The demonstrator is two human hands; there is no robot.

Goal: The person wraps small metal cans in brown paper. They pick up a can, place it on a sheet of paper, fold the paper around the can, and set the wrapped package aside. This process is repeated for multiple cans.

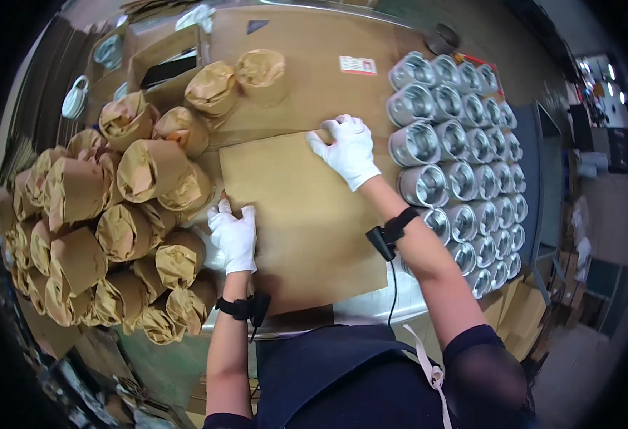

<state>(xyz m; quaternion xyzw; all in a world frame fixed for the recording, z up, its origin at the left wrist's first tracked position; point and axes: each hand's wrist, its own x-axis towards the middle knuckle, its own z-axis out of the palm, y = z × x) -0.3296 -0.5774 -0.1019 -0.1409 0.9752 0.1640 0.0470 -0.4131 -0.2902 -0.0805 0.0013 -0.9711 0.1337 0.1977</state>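
Observation:
A sheet of brown kraft paper (307,222) lies flat on the table before me, slightly askew. My left hand (233,234), in a white glove, rests at its left edge with thumb and fingers apart. At the sheet's far right corner is my right hand (348,149), also white-gloved, thumb spread from the bent fingers. Neither hand visibly grips anything. Left of the sheet, many paper-wrapped round bundles (146,170) are piled up, their tops crumpled. To the right stand rows of shiny metal cups (423,186), open ends showing.
Two more wrapped bundles (262,75) stand at the back on cardboard (307,43). An open cardboard box (164,61) sits at the far left beside white looped items (76,98). A small printed card (357,65) lies behind my right hand. A dark round container (443,39) is at the back right.

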